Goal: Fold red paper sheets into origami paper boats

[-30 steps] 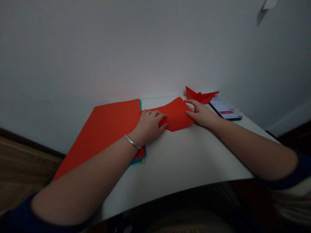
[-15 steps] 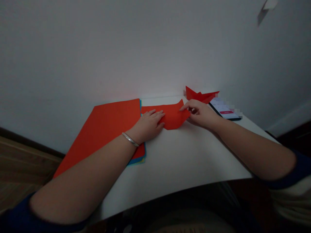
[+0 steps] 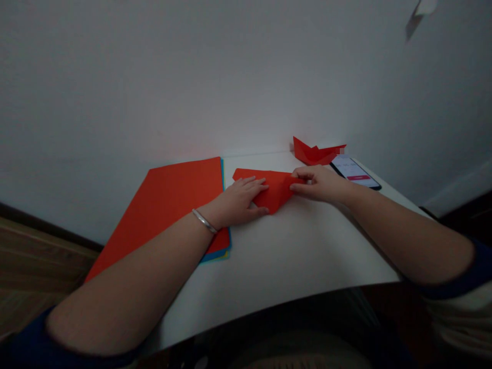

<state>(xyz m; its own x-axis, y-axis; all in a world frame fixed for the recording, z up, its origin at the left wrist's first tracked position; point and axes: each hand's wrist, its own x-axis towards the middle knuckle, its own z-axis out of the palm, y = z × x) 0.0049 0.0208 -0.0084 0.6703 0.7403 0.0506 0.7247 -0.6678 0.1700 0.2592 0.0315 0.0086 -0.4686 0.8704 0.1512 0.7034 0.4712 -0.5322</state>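
Note:
A partly folded sheet of red paper lies on the white table, between my two hands. My left hand rests flat on its left part, fingers stretched out over it. At the paper's right end, my right hand pinches a corner between thumb and fingers. Some creases show in the paper near the right fingers; what lies under the left palm is hidden. Behind my right hand stands a folded red paper boat.
A stack of coloured paper with an orange-red sheet on top covers the left of the white table. A phone with a lit screen lies at the right. The wall rises directly behind the table.
My right hand has brought the paper's right end inward and lower, and a fold shows there. The paper's left edge has come away from the stack. My left hand has shifted slightly right.

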